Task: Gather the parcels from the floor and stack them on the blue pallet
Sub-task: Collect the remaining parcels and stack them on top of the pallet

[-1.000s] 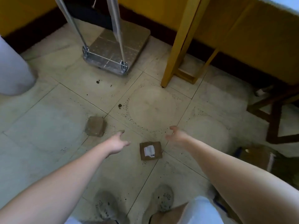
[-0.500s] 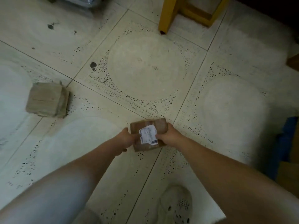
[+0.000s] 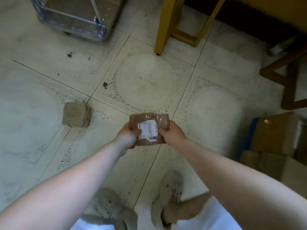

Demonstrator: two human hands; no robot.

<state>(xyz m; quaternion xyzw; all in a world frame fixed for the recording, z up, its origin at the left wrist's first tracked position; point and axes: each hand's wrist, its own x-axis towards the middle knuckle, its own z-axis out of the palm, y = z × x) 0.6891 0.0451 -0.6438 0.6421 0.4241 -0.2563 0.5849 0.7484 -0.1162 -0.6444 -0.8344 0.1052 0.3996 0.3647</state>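
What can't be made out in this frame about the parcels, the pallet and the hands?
Head view only.
1. Label on the held parcel: print too small and blurred to read.
2. Blue pallet: a thin strip shows; stacked boxes cover it, the right edge cuts it off.
3. Left hand and right hand: fingers hidden under the parcel.
4. Floor parcel: blurred, markings unreadable.

- Left hand (image 3: 127, 136) and right hand (image 3: 172, 134): bare, with both forearms uncovered up to the frame edge.
- Left shoe (image 3: 106, 207) and right shoe (image 3: 172, 183): pale, round-toed, clog-type; uppers perforated with small dark holes.
- White garment (image 3: 207, 220): covers the upper legs at the lower frame edge; blurred, cut not discernible.
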